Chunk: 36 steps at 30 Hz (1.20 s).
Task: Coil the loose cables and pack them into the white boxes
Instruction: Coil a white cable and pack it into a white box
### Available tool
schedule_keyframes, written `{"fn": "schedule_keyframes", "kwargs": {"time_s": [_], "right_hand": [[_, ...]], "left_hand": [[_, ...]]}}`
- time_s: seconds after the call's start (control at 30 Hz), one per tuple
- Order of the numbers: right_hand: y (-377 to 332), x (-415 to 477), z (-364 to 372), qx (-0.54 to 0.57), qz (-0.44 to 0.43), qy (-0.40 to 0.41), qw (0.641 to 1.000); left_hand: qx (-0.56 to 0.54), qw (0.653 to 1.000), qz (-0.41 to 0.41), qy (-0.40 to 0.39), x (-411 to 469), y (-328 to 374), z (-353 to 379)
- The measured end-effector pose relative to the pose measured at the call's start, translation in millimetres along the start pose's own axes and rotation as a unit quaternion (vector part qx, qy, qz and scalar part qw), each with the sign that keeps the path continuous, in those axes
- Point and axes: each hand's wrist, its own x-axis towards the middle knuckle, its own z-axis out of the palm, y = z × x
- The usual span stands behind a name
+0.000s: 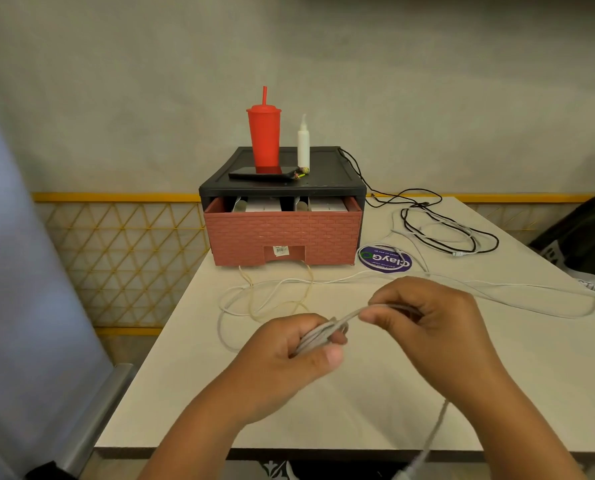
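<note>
My left hand (285, 355) grips a small bundle of grey cable (318, 336) over the middle of the table. My right hand (431, 317) pinches the same cable just to the right, and a loose length (434, 431) hangs below my right wrist past the table's front edge. Loose white cables (265, 296) lie in loops behind my hands. A black cable (438, 223) sprawls at the back right. Two white boxes (265, 205) (325, 205) sit in the open brick-patterned drawer (282, 237).
The black drawer unit (324, 178) carries a red cup (264, 136), a white bottle (303, 143) and a dark phone (259, 174). A round purple sticker (385, 261) lies right of it. A black bag (587, 233) stands at the far right. A yellow lattice rail (123, 244) borders the left.
</note>
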Motion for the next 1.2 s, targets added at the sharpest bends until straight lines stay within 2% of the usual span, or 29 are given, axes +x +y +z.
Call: {"fn": "schedule_keyframes", "kwargs": {"time_s": [0.07,0.13,0.23,0.3,0.4,0.5,0.6,0.67,0.73,0.8,0.87,0.93,1.0,1.2], "right_hand": [[5,2,-1,0.013,0.018,0.022,1.0],[14,1,-1,0.013,0.031,0.039,0.999],[32,-4,4,0.008,0.051,0.061,0.997],[40,-10,9,0.004,0.082,0.053,0.995],[49,-16,16,-0.07,0.125,-0.021,0.989],[53,-19,18,-0.135,0.182,-0.103,0.969],[48,-17,17,-0.121,0.23,-0.103,0.96],[44,-15,17,-0.018,0.289,-0.055,0.956],[34,-12,17,0.191,0.351,0.013,0.916],[22,-10,19,0.387,0.383,0.053,0.837],[12,-7,23,0.508,0.393,0.073,0.763],[6,-6,27,0.574,0.395,0.081,0.713],[4,-5,29,0.608,0.398,0.084,0.681],[3,-8,33,0.64,0.418,0.047,0.643]], "left_hand": [[-0.009,1.0,0.002,-0.001,-2,4,-4],[-0.1,0.995,-0.01,0.015,-5,6,-7],[-0.334,0.941,-0.025,0.056,-7,6,-15],[-0.416,0.905,-0.031,0.085,-5,5,-20],[-0.479,0.869,-0.045,0.112,-2,4,-23],[-0.509,0.85,-0.047,0.13,0,4,-22],[-0.53,0.837,-0.043,0.127,0,2,-22],[-0.542,0.832,-0.046,0.11,0,1,-21],[-0.555,0.825,-0.051,0.089,0,2,-17],[-0.567,0.818,-0.06,0.079,2,3,-10],[-0.574,0.811,-0.074,0.081,3,4,-3],[-0.587,0.803,-0.08,0.06,3,4,1],[-0.603,0.793,-0.079,0.028,3,2,2],[-0.643,0.759,-0.07,-0.072,3,-4,2]]}}
